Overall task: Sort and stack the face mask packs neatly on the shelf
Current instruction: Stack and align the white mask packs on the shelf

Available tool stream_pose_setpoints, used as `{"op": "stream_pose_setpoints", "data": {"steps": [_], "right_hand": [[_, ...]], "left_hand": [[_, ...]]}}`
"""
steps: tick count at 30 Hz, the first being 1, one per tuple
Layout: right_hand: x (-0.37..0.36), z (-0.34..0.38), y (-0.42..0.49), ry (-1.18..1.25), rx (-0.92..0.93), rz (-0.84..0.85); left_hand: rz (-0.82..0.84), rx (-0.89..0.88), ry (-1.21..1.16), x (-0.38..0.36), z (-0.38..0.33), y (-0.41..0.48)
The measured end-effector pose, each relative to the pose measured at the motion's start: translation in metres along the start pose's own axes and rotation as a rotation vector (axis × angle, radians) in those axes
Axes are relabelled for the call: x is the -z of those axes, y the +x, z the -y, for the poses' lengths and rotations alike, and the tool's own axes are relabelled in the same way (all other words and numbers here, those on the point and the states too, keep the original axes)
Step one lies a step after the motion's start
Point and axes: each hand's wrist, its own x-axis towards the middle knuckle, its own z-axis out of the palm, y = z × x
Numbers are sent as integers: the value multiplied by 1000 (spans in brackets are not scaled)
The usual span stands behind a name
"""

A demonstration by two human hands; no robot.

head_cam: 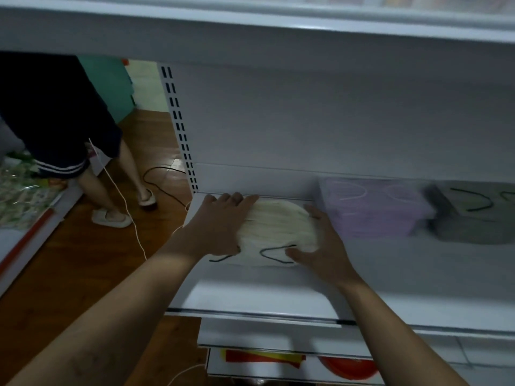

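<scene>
From the head view, the cream pack (pixel 278 227) lies at the far left of the shelf (pixel 264 296). It sits just beside the purple pack (pixel 373 210), with a grey pack (pixel 473 218) further right. The left grip (pixel 220 221) and right grip (pixel 324 246) bracket it, both wide, with fingers fairly straight against its sides and thumbs at the front edge. I'd say it is being squared up. Best to press evenly from both sides, slide it back to the rear wall, line its front with the purple pack, and tuck the dark loops (pixel 264 253) under.
</scene>
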Motion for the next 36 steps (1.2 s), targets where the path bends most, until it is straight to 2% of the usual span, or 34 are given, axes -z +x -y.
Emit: {"op": "stream_pose_setpoints", "data": {"steps": [5, 14, 18, 22, 26, 28, 34, 36], "right_hand": [[-4, -8, -4, 18, -49, 89], [-11, -19, 6, 141, -68, 57], [-9, -20, 15, 75, -61, 82], [-10, -26, 22, 25, -56, 53], [-11, -25, 25, 37, -79, 79], [-11, -25, 26, 48, -77, 96], [-8, -22, 25, 65, -95, 138], [-7, -20, 25, 50, -102, 129]], "left_hand": [[25, -3, -37, 0, 3, 0], [76, 0, -17, 3, 4, 7], [98, -7, -25, 2, 7, 12], [64, 22, -16, 3, 5, 11], [-96, 115, -75, 0, 6, -14], [-195, 190, -178, -5, 9, -28], [-394, 360, -901, -30, 13, -47], [-410, 369, -1039, -35, 12, -49]]}}
